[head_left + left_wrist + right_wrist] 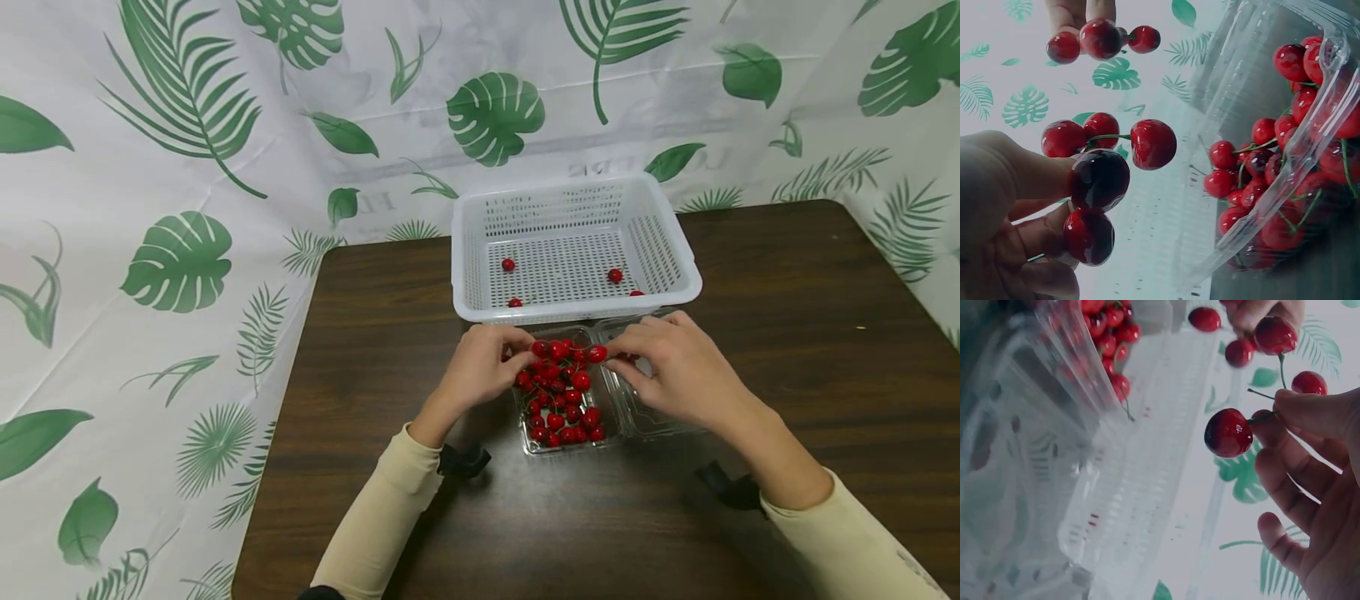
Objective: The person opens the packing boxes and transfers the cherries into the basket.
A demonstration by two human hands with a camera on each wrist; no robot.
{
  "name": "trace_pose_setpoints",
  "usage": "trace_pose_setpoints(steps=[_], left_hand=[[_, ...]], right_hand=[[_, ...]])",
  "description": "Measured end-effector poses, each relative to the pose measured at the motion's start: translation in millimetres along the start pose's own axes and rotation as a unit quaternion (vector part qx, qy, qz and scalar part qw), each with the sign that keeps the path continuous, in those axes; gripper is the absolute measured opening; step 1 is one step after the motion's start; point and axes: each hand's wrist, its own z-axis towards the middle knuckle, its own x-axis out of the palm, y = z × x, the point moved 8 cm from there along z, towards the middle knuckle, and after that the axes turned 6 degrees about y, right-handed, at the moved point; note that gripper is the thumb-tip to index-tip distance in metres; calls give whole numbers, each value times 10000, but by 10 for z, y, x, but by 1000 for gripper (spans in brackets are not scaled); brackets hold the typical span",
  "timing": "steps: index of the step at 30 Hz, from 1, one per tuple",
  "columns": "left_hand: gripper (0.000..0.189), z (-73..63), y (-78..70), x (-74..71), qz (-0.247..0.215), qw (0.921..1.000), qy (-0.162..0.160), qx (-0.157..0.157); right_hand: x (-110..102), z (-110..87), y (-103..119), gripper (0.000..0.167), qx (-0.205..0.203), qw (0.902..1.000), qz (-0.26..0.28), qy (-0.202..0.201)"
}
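Observation:
My left hand [483,362] grips a small bunch of red cherries [1100,178] above the left side of a clear plastic clamshell box [531,446]. Opposite it, my right hand [671,367] pinches cherries by their green stems, and one dark red cherry [1229,433] hangs out from its fingertips. Many more cherries [558,404] fill the box between and below the hands. The box's transparent lid [652,421] lies opened to the right, partly under my right hand.
A white perforated plastic basket [573,312] stands just behind the box, with a few cherries [615,275] on its floor. All this is on a dark wooden table [375,333]. A white curtain with green leaf prints [390,167] hangs behind and to the left.

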Motion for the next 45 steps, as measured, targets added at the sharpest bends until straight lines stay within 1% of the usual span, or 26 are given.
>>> trace_pose_setpoints(steps=[3,6,8,10,11,13,15,19,25,28,33,37,42,45], left_hand=[[7,-16,-20,-52,-70,9999,-64,44],[6,-26,-41,-107,-151,9997,-150,95],[5,-33,-47,-128,-212,9996,-177,101],[6,-40,-48,-138,-241,9995,-183,101],[6,-43,-48,-140,-250,9995,-183,96],[6,-52,-53,-146,-254,9994,-190,105],[6,-59,-63,-155,-257,9994,-213,124],[6,-73,-98,-183,-247,9992,-261,173],[6,-90,-143,-237,-308,9989,-299,203],[5,-97,-153,-268,-396,9985,-332,193],[6,-109,-155,-315,-446,9981,-384,163],[5,-104,-152,-355,-446,9978,-448,213],[4,-89,-137,-404,-488,9973,-497,234],[4,-69,-132,-424,-427,9975,-517,232]], right_hand=[[-104,49,-93,16,174,9996,44,-220],[-209,105,-226,16,508,9966,21,-644],[-268,146,-328,13,759,9925,-3,-954],[-299,186,-441,10,1073,9872,-19,-1180],[-304,208,-499,10,1239,9845,1,-1240],[-301,261,-598,11,1442,9807,-20,-1318],[-274,315,-697,12,1620,9781,-54,-1305],[-181,399,-859,15,1703,9767,-190,-1293],[28,435,-1077,18,1959,9745,-249,-1066],[107,446,-1145,19,2055,9735,-176,-983],[178,463,-1178,17,2056,9743,-69,-921],[220,461,-1184,15,2127,9739,-33,-789],[243,443,-1180,19,2186,9740,-37,-595],[237,411,-1180,21,2212,9735,-40,-578]])
